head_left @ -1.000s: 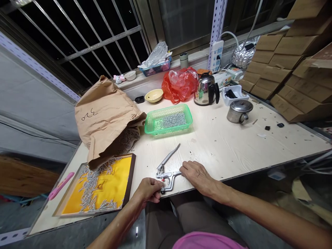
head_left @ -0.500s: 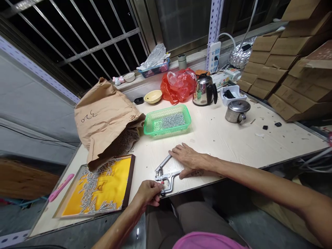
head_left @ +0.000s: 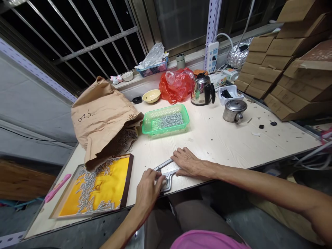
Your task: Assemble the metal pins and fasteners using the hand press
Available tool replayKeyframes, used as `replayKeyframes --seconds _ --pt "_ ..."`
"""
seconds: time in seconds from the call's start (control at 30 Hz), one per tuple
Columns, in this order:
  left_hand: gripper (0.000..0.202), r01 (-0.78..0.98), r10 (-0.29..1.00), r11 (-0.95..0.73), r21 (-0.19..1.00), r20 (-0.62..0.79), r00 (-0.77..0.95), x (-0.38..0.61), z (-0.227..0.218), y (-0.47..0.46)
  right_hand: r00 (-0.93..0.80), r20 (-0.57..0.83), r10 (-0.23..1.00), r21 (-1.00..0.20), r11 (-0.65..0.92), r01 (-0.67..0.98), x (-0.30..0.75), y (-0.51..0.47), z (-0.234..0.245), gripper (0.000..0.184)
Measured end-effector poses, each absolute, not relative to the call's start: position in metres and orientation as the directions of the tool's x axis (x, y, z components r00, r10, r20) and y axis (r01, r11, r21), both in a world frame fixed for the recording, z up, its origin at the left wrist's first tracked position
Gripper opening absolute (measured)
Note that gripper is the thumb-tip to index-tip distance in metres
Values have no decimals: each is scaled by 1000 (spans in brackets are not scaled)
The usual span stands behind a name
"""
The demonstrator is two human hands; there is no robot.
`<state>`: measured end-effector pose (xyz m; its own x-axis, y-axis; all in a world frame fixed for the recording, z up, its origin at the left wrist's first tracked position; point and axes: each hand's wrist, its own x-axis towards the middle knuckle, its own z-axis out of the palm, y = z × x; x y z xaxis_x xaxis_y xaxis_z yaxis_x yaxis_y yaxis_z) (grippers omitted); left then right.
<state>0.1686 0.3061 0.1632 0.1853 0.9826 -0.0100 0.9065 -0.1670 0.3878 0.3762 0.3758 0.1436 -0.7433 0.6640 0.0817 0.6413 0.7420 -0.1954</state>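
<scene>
At the front edge of the table lies a pair of grey metal hand pliers [head_left: 169,174] with a C-shaped jaw and a small spring. My right hand [head_left: 188,162] is closed round the two handles, fingers over the upper one and thumb by the lower. My left hand [head_left: 148,186] is bent over the jaw end, its fingers and thumb closed on the head of the tool. It covers most of the spring and part of the jaw. Whether a small piece sits between the fingertips is hidden.
Left of the hands, a shallow box [head_left: 131,180] with yellow lining holds many small metal pins, beside a paper sack [head_left: 101,117] and a pink-handled tool [head_left: 57,188]. Further back are a green basket [head_left: 149,130] of metal pieces, a kettle [head_left: 201,91] and a lidded metal cup [head_left: 232,114].
My left hand has moved up from below the jaw to over the tool's head. My right hand has lowered the upper handle, bringing the handles closer together. The view has shifted slightly.
</scene>
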Motion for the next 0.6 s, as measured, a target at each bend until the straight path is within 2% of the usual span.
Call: replayKeyframes --seconds 0.03,0.1,0.13,0.2,0.37,0.5,0.6 --pt "19 896 963 -259 362 19 270 174 163 310 -739 82 669 -197 738 646 376 374 145 48" --pt "45 867 916 -388 313 24 402 182 160 320 -737 70 673 -207 732 649 377 371 151 49" --pt "56 859 899 -419 294 1 438 185 158 325 -739 58 671 -219 731 647 377 370 155 49" --pt "66 857 881 -438 271 -63 470 187 154 332 -745 22 666 -255 725 640 380 368 162 51" --pt "67 872 871 -445 203 -130 474 190 154 339 -697 -34 716 -280 663 695 388 365 163 67" --pt "61 851 842 -497 168 -144 520 203 159 345 -694 -13 720 -279 664 694 389 364 161 50" --pt "50 801 787 -568 189 -159 595 208 161 353 -670 -38 741 -328 624 709 389 364 166 47"
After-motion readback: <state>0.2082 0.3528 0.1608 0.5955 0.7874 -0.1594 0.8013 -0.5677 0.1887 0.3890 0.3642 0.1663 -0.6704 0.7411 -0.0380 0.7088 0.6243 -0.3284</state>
